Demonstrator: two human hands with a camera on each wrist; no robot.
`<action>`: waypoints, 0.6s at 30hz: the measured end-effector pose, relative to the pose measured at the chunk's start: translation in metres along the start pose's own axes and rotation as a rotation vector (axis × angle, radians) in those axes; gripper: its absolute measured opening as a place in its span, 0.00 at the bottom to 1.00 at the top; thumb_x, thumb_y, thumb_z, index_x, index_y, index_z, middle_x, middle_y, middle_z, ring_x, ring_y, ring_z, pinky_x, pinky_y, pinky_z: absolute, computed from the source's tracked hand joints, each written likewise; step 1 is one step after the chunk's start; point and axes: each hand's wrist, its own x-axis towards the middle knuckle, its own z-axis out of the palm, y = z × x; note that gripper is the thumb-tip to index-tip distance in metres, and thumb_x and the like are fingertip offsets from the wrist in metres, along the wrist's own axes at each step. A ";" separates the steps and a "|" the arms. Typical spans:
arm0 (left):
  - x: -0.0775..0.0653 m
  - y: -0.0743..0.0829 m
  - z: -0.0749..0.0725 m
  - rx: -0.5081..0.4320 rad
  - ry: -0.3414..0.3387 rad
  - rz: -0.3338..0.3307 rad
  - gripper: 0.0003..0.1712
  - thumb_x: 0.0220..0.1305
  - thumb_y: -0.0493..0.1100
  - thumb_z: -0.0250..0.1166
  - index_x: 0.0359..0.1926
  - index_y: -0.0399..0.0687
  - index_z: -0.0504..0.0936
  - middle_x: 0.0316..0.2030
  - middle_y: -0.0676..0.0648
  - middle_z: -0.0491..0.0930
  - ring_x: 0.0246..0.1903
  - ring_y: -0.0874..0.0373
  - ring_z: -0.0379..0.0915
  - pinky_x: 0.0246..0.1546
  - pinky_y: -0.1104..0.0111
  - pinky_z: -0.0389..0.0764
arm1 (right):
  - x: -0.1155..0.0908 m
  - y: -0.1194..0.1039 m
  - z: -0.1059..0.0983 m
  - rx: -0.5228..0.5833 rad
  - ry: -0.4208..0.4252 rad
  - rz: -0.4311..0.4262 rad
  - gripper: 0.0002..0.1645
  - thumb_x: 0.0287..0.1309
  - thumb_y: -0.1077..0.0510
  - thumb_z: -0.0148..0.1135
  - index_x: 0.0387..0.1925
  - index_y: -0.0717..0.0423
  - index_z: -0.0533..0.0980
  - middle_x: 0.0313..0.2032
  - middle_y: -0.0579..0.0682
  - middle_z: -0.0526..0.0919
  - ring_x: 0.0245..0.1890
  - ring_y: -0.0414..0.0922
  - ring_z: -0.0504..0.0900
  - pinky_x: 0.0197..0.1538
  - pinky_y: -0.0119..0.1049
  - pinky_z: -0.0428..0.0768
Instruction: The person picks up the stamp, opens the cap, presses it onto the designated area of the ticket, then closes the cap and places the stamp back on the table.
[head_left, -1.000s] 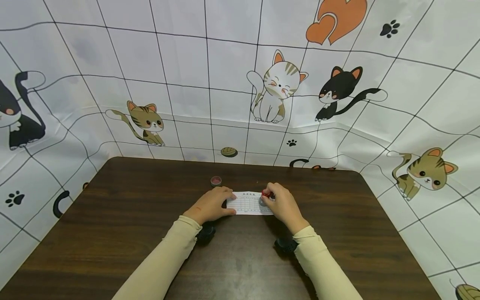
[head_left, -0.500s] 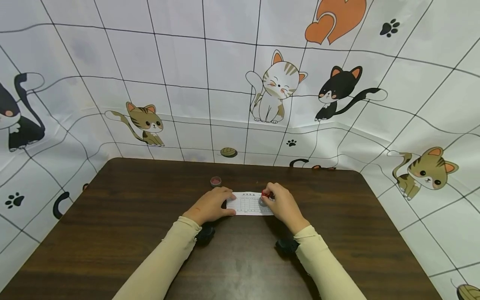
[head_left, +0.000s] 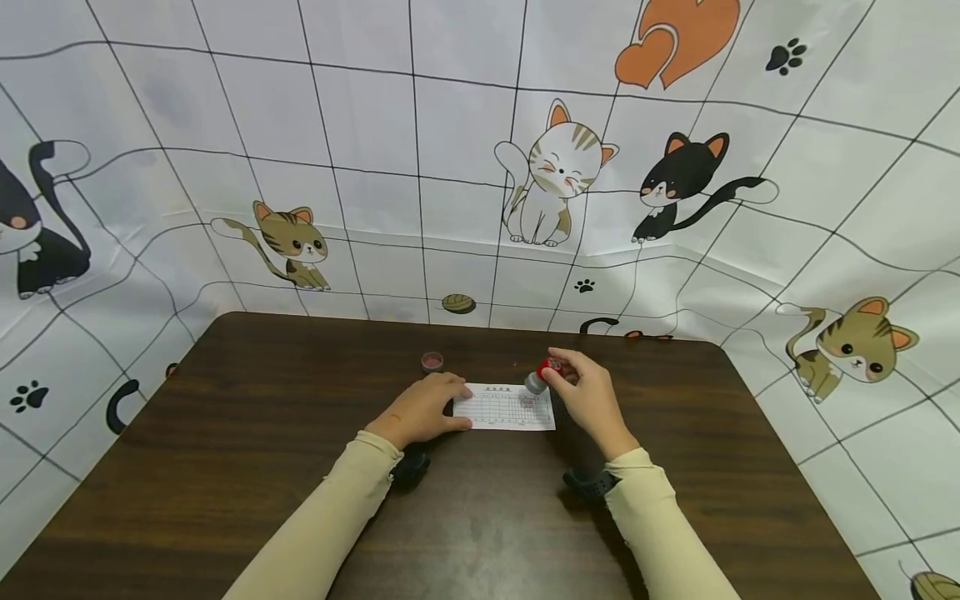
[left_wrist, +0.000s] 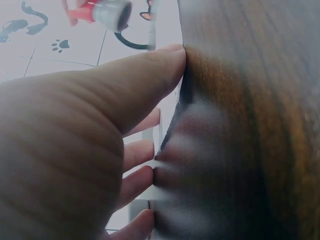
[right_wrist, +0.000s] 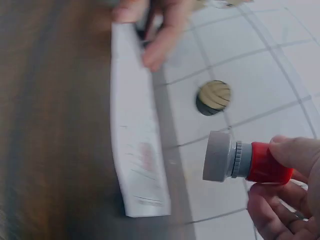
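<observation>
Head view: right hand, right of frame centre, pinches red-and-grey cylindrical stamp between thumb and fingers. Stamp tilted, raised clear of white rectangular paper slip, printed with grid, near centre of frame. Left hand relaxed, fingers apart, thumb and fingertips touching slip's left end. Red marks on slip's right part.
</observation>
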 end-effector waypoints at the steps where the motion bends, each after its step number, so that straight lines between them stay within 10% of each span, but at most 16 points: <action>1: 0.000 0.000 -0.001 0.002 0.000 0.000 0.32 0.65 0.59 0.73 0.64 0.50 0.82 0.70 0.44 0.72 0.70 0.46 0.67 0.70 0.51 0.69 | 0.001 0.001 -0.004 0.015 0.016 0.005 0.24 0.64 0.61 0.72 0.61 0.61 0.80 0.46 0.56 0.87 0.42 0.50 0.86 0.47 0.41 0.85; 18: 0.001 0.003 -0.005 0.008 -0.019 0.011 0.31 0.65 0.58 0.73 0.64 0.49 0.82 0.70 0.43 0.72 0.70 0.45 0.67 0.70 0.50 0.69 | 0.003 0.022 -0.024 0.188 0.090 0.113 0.18 0.63 0.70 0.69 0.55 0.68 0.79 0.48 0.66 0.86 0.47 0.56 0.86 0.47 0.17 0.79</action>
